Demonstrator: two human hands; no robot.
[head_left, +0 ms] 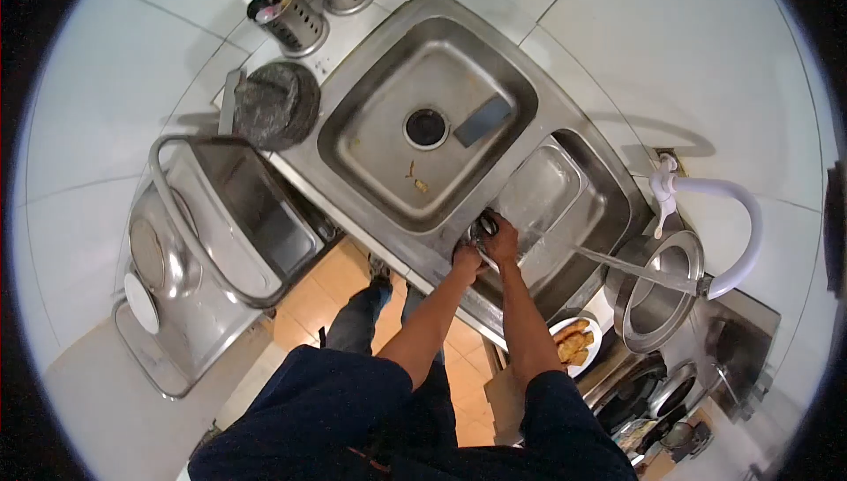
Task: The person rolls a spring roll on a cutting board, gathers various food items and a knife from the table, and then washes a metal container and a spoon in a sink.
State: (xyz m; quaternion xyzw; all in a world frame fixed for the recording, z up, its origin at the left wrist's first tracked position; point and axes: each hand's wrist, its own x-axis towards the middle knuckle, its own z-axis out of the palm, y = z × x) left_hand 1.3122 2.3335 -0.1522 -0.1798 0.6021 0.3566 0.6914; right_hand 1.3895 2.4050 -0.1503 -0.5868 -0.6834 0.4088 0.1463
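In the head view, my right hand (503, 241) is closed around a small dark, shiny object (484, 224) at the near left end of the right basin (565, 291). Just beside it, my left hand (466, 259) is bent inward at the same spot, its fingers mostly hidden. What the dark object is, I cannot make out. A rectangular metal tray (543, 185) lies in that basin, wet and shiny. Water pours in a slanting stream (618, 262) from the white faucet (741, 207) toward the tray and my hands.
The left basin (362, 128) holds a grey flat strip (483, 122) and food scraps (419, 184). Metal pots (679, 260) and a plate of fried food (575, 346) stand right. A stone mortar (276, 106), utensil holders (298, 26) and a dish rack (168, 163) are left.
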